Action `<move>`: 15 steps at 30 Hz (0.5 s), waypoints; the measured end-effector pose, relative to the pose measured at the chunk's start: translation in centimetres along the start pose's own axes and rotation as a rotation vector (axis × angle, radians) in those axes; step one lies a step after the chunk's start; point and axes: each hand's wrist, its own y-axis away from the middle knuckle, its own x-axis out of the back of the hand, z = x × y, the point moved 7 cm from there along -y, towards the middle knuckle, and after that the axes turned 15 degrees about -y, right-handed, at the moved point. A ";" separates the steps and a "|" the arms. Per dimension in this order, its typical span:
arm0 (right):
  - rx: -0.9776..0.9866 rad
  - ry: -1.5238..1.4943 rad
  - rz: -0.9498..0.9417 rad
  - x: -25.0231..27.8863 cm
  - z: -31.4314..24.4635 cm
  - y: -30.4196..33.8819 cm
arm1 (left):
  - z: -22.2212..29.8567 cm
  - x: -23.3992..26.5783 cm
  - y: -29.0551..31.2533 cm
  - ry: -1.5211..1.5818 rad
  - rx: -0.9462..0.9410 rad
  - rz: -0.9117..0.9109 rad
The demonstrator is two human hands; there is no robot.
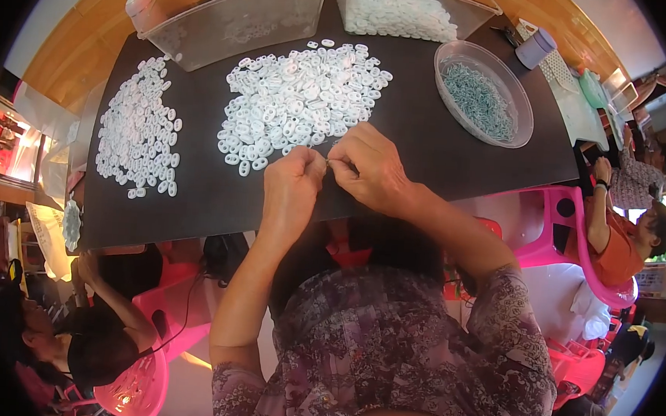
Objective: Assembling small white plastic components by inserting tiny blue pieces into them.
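Above the near edge of the dark table, my left hand and my right hand meet fingertip to fingertip. Both are closed in a pinch. Something tiny shows between the fingertips, too small to name. Just beyond my hands spreads a large heap of small white oval pieces, each with two holes. A second heap of similar white pieces lies to the left. On the right stands a round clear bowl holding many thin grey-green pins or screws.
At the back are a clear plastic bin with few pieces and another bin full of white pieces. A lidded purple-grey container stands at the back right. Other people sit on pink chairs to the left and right.
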 end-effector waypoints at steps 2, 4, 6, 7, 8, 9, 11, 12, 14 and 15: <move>-0.036 -0.029 -0.007 0.0 0.2 -0.2 | 1.3 0.8 0.2 -0.164 -0.245 0.195; -0.142 -0.088 -0.004 0.3 0.7 0.0 | 1.1 0.7 0.1 0.027 -0.049 0.060; -0.246 -0.150 -0.002 0.3 1.1 0.1 | 0.3 0.2 0.2 0.215 0.148 -0.073; -0.240 -0.158 0.008 0.2 1.0 0.0 | -0.2 0.0 0.3 0.361 0.215 -0.156; -0.234 -0.167 0.018 0.2 0.9 0.0 | -0.5 -0.4 0.5 0.506 0.281 -0.239; -0.234 -0.165 0.018 0.3 0.8 -0.1 | -0.4 -0.2 0.5 0.506 0.281 -0.240; -0.118 -0.083 0.014 0.4 0.0 -0.4 | -0.1 -0.2 0.6 0.545 0.272 -0.266; -0.117 -0.083 0.014 0.4 0.0 -0.4 | 0.0 -0.3 0.6 0.545 0.273 -0.265; -0.126 -0.090 0.010 0.2 0.2 -0.3 | 0.0 0.6 0.5 0.248 0.241 -0.110; -0.126 -0.091 0.010 0.2 0.3 -0.2 | -0.3 0.5 0.7 0.249 0.243 -0.109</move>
